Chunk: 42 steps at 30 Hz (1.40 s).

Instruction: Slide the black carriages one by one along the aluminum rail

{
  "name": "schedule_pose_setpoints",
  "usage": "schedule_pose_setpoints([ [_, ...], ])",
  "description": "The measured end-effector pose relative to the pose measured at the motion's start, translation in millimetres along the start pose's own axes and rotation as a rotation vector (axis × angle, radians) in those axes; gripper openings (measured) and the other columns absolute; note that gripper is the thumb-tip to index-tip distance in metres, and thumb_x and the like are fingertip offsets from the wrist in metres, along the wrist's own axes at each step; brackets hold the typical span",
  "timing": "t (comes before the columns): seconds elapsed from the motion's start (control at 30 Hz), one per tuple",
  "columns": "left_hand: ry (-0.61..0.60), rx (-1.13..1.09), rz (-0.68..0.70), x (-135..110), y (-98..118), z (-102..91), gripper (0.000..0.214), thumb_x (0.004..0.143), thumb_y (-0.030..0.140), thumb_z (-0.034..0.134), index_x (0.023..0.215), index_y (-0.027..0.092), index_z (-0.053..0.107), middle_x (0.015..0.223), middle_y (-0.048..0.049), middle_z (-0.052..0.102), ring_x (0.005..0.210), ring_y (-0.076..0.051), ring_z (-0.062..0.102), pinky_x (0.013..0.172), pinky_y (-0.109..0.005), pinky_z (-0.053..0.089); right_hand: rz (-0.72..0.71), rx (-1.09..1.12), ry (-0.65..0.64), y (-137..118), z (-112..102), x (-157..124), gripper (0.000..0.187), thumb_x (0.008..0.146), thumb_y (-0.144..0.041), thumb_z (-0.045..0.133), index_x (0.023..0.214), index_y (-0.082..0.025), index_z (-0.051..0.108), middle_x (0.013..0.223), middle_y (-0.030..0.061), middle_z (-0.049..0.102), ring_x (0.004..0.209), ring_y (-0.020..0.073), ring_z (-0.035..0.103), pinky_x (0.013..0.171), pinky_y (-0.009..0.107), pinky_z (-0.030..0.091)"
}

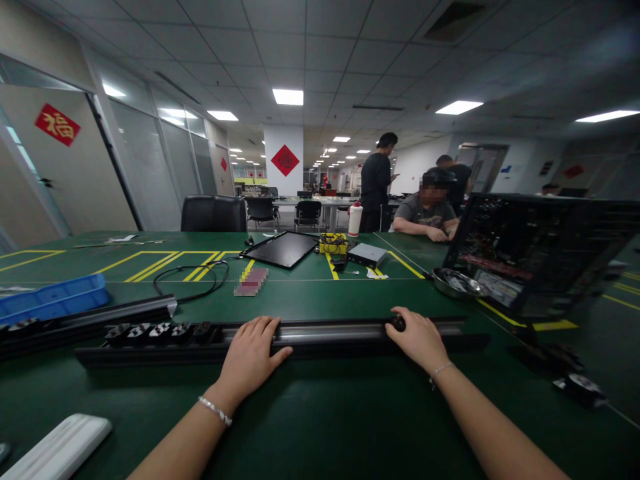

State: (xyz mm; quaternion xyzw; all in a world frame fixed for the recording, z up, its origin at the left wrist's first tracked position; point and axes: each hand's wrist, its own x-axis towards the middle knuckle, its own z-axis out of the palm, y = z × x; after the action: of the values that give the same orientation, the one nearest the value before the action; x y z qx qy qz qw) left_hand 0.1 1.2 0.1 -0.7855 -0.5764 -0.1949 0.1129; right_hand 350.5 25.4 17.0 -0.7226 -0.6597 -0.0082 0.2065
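A long black rail [300, 337] with a metal centre track lies across the green table in front of me. Several black socket modules [155, 331] sit along its left part. My left hand [249, 357] rests flat on the rail, fingers on the track. My right hand [417, 340] lies on the rail further right, its fingertips beside a round black knob [397, 323]. Neither hand visibly closes around anything.
A second black rail [85, 323] and a blue plastic tray [53, 298] lie at left. Ahead are a black tablet-like panel [280, 249], a black cable [190, 281] and a yellow cable bundle [333, 243]. An open computer case [530, 253] stands at right. A seated person [427, 213] is beyond the table.
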Motion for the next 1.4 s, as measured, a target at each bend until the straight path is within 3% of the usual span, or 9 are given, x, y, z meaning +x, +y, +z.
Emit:
schedule_pose_setpoints([
  [0.27, 0.008, -0.009, -0.001, -0.2, 1.3, -1.0, 0.057, 0.08, 0.056, 0.043, 0.124, 0.019, 0.049, 0.124, -0.0106, 0.056, 0.116, -0.026, 0.048, 0.099, -0.043, 0.035, -0.039, 0.017, -0.002, -0.9, -1.1, -2.1, 0.028, 0.077, -0.038, 0.044, 0.097, -0.027, 0.06, 0.106, 0.0025, 0.063, 0.104, 0.0222, 0.053, 0.096, 0.041, 0.03],
  [0.6, 0.007, 0.02, 0.004, -0.2, 2.1, -2.1, 0.059, 0.081, 0.058, 0.041, 0.124, 0.018, 0.049, 0.124, -0.0099, 0.056, 0.115, -0.026, 0.048, 0.099, -0.042, 0.036, -0.041, 0.034, 0.05, 0.3, 2.0, -4.2, 0.031, 0.082, -0.044, 0.04, 0.093, -0.026, 0.061, 0.102, 0.0023, 0.063, 0.101, 0.021, 0.054, 0.092, 0.038, 0.033],
  [0.97, 0.007, 0.025, 0.005, -0.1, 0.7, -0.6, 0.059, 0.081, 0.058, 0.041, 0.124, 0.018, 0.049, 0.123, -0.0103, 0.056, 0.115, -0.026, 0.049, 0.098, -0.042, 0.037, 0.04, -0.008, 0.06, -1.9, 1.8, -2.3, 0.041, 0.079, -0.039, 0.043, 0.114, -0.021, 0.053, 0.105, 0.0067, 0.063, 0.101, 0.0227, 0.055, 0.091, 0.038, 0.035],
  [1.4, 0.021, 0.034, 0.02, -0.3, 0.8, -0.7, 0.058, 0.08, 0.056, 0.044, 0.123, 0.018, 0.05, 0.122, -0.0101, 0.057, 0.114, -0.026, 0.049, 0.099, -0.041, 0.036, 0.05, 0.01, 0.111, 4.0, 4.1, 1.1, 0.036, 0.075, -0.031, 0.046, 0.109, -0.022, 0.056, 0.097, 0.0045, 0.066, 0.094, 0.0216, 0.058, 0.084, 0.034, 0.039],
])
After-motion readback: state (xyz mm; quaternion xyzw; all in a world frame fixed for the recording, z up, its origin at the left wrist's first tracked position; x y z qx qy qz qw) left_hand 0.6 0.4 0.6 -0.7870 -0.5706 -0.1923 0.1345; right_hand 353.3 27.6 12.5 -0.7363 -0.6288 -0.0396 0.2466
